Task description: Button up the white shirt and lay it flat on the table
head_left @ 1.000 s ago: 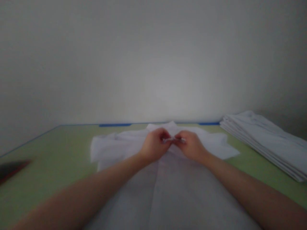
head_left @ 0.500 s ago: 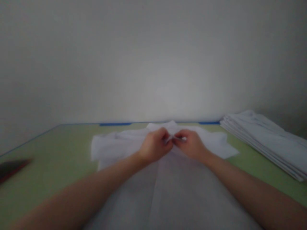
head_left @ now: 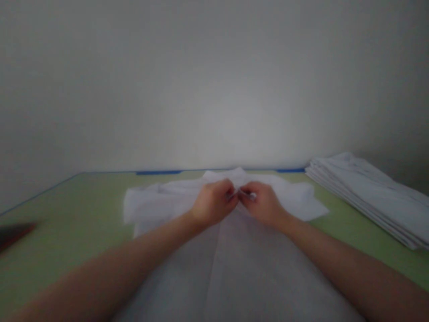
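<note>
A white shirt [head_left: 248,264] lies spread on the green table, its collar end toward the wall and its short sleeves out to both sides. My left hand [head_left: 216,201] is closed, pinching the shirt's front just below the collar. Right beside it, my right hand [head_left: 261,202] pinches the same part of the cloth, the fingertips of both hands nearly touching. Folds of cloth stand up a little between the fingers. Whether a button sits there is hidden by the fingers and the blur.
A stack of folded white garments [head_left: 368,197] rests at the table's right. At the left edge lies a blurred dark and red object [head_left: 15,235]. The green tabletop [head_left: 83,214] has a blue border at the back, close to a pale wall [head_left: 214,89].
The hands keep their pinch on the shirt, with only a slight shift of the fingers. The whole view has moved a little, so things sit slightly further left.
</note>
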`<state>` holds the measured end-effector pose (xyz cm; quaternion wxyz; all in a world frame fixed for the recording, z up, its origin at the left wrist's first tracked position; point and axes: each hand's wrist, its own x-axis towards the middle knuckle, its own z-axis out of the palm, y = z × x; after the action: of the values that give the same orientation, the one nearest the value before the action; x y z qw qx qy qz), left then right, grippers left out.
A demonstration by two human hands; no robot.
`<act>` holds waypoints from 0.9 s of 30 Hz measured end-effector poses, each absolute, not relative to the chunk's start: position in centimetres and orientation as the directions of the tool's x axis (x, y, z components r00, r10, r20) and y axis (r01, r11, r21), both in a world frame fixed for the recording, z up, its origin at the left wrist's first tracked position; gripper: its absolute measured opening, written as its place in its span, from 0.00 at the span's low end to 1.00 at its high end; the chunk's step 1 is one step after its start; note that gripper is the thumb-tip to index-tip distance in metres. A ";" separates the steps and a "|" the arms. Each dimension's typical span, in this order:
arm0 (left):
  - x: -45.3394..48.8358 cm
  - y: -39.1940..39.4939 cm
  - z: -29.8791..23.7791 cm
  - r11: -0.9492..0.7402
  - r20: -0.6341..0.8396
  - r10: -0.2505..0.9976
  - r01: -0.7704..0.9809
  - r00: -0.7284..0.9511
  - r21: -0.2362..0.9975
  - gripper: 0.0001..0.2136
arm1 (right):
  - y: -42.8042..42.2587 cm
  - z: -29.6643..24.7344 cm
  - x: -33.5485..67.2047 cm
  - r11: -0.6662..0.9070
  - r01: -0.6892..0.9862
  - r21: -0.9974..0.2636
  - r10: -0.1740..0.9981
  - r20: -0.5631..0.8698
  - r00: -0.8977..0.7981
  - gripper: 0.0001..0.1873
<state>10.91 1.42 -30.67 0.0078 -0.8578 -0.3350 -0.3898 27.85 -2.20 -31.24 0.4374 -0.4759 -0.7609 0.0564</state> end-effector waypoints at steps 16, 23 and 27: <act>10.6 2.0 -31.1 -0.842 0.631 0.475 0.524 0.613 0.126 0.05 | -0.7 -32.1 29.3 0.491 0.561 -0.667 0.851 0.504 -0.146 0.12; 9.6 2.9 -30.8 -0.881 0.605 0.449 0.439 0.657 0.177 0.05 | -0.5 -32.7 29.3 0.419 0.454 -0.786 0.906 0.398 -0.147 0.15; 9.1 3.2 -29.8 -0.921 0.543 0.390 0.319 0.744 0.225 0.04 | -0.6 -32.6 29.2 0.416 0.414 -0.809 0.909 0.361 -0.207 0.14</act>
<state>9.11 3.16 -29.80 -0.0586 -0.9319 -0.1902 -0.3033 29.19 -0.61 -32.61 0.4320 -0.4583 -0.7220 0.2863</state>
